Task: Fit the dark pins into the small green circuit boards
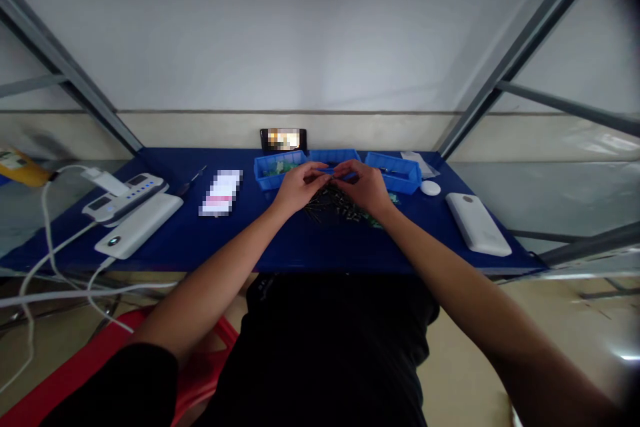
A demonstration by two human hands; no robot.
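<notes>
My left hand (302, 185) and my right hand (361, 185) meet fingertip to fingertip over the middle of the blue table (300, 247). Both are closed in a pinch; whatever is between the fingers is too small to make out. Below them lies a pile of small dark metal parts (345, 205), with some green pieces at its right side. Behind my left hand stands a blue bin (259, 173) with pale green pieces in it. Another blue bin (334, 155) is behind both hands, and a third blue bin (407, 181) is beyond my right hand.
A phone (283, 140) leans at the wall, another phone (221, 193) lies left. Further left are a screwdriver (193, 180), a white power strip (125, 197) and a power bank (139, 225) with cables. At right are a round white object (431, 188) and a white power bank (479, 223).
</notes>
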